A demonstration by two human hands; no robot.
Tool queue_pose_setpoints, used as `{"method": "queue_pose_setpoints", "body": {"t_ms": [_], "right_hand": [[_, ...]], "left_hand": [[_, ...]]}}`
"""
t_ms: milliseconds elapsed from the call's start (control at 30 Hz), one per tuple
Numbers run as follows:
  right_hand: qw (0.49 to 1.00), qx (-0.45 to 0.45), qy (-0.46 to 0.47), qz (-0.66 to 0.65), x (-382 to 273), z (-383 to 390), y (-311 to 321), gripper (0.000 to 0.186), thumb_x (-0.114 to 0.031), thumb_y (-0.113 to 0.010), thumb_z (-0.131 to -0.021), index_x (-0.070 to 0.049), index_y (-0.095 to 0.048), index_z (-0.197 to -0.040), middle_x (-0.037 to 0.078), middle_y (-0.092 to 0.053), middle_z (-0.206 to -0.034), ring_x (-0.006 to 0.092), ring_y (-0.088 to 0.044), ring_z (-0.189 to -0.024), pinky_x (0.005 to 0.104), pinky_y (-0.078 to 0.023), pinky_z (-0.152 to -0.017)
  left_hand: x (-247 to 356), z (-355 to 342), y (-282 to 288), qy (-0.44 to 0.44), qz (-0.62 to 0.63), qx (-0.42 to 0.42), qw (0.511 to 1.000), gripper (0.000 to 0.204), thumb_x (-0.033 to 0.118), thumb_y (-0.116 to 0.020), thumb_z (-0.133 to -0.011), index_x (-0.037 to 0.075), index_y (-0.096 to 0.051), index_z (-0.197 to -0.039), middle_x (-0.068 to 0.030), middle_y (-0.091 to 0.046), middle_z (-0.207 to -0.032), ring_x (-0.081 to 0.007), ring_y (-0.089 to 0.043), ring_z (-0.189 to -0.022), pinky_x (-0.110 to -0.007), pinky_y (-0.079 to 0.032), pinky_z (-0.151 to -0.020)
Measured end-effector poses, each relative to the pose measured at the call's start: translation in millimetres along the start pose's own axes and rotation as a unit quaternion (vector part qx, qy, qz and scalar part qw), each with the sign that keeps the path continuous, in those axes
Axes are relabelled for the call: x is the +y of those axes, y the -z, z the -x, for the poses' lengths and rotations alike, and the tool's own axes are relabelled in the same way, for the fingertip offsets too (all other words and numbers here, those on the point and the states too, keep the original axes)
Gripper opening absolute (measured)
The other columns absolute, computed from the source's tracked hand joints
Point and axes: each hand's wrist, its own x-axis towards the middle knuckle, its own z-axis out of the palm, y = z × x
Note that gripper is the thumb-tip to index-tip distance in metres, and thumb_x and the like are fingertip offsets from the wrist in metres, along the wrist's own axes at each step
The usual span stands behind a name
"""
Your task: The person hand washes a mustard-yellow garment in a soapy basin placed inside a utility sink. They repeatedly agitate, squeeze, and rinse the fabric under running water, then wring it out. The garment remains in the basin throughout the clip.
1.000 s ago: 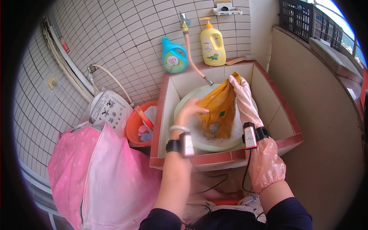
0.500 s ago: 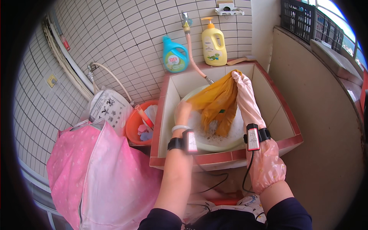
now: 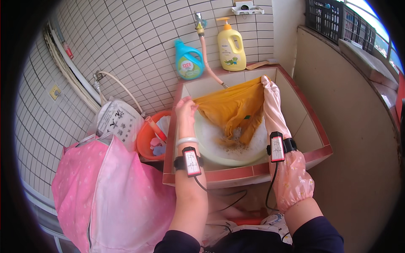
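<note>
A wet mustard-yellow garment [image 3: 236, 103] is stretched between my two hands, its lower part hanging into a pale green basin [image 3: 219, 161] of sudsy water. My left hand [image 3: 186, 108], bare with a white bangle at the wrist, pinches the garment's left end. Inside a long pink glove [image 3: 273, 107], my right hand [image 3: 268, 85] grips the upper right corner. A small green patch shows on the cloth. The basin stands in a tiled sink [image 3: 253, 170] with a reddish rim.
A blue detergent bottle [image 3: 189, 62] and a yellow pump bottle [image 3: 231, 46] stand on the back ledge beside a pink hose [image 3: 209, 67]. Left of the sink are an orange bucket [image 3: 144, 141] and a large pink cover [image 3: 109, 189]. Black crates [image 3: 337, 25] line the right wall.
My left hand has moved left and up, drawing its end of the garment outward, so the cloth is spread wider. My right hand stays nearly in place, still gripping.
</note>
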Motion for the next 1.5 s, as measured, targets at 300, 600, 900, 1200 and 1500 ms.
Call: {"method": "queue_pose_setpoints", "body": {"t_ms": [300, 600, 900, 1200, 1500], "right_hand": [[0.988, 0.072, -0.1, -0.094, -25, 20, 0, 0.051, -0.045, -0.051, -0.105, 0.001, -0.06, -0.127, 0.015, -0.067, -0.123, 0.0239, -0.061, -0.113, 0.0381, -0.046, -0.102], [0.937, 0.037, -0.111, -0.33, -7, 16, 4, 0.049, -0.04, -0.045, -0.109, 0.003, -0.056, -0.129, 0.021, -0.061, -0.134, 0.0334, -0.061, -0.122, 0.0444, -0.05, -0.104], [0.935, -0.035, -0.078, -0.345, -8, 32, 4, 0.049, -0.037, -0.042, -0.11, 0.005, -0.052, -0.133, 0.021, -0.062, -0.128, 0.0296, -0.062, -0.116, 0.041, -0.052, -0.1], [0.968, -0.237, -0.046, -0.066, -2, 74, -77, 0.031, -0.033, -0.051, -0.106, -0.004, -0.062, -0.102, 0.005, -0.064, -0.092, 0.0169, -0.06, -0.083, 0.0322, -0.049, -0.077], [0.927, -0.146, 0.173, 0.3, 5, 79, -94, 0.046, -0.04, -0.065, -0.097, 0.0, -0.065, -0.076, 0.023, -0.064, -0.076, 0.0442, -0.059, -0.076, 0.0474, -0.048, -0.072]], "left_hand": [[-53, -19, 2, -0.092, -0.52, -0.088, 0.845, 0.026, 0.012, -0.049, -0.085, 0.005, -0.074, -0.089, -0.0075, -0.072, -0.088, -0.021, -0.069, -0.085, -0.037, -0.054, -0.077], [-44, 20, -30, 0.023, -0.213, -0.282, 0.935, 0.034, 0.028, -0.062, -0.097, 0.005, -0.062, -0.122, -0.0062, -0.066, -0.107, -0.0147, -0.063, -0.097, -0.028, -0.049, -0.088], [-19, 40, -47, 0.081, -0.183, -0.3, 0.933, 0.045, 0.032, -0.064, -0.101, 0.001, -0.059, -0.133, -0.0109, -0.068, -0.123, -0.0195, -0.064, -0.111, -0.034, -0.048, -0.099], [-74, 37, -53, 0.192, 0.131, -0.092, 0.968, 0.055, 0.049, -0.035, -0.109, 0.003, -0.055, -0.133, -0.0144, -0.061, -0.129, -0.0303, -0.057, -0.123, -0.045, -0.045, -0.106], [-142, 13, -41, 0.08, 0.065, -0.264, 0.959, 0.054, 0.052, -0.043, -0.106, 0.006, -0.055, -0.131, -0.0097, -0.061, -0.118, -0.0239, -0.06, -0.108, -0.036, -0.05, -0.093]]}}
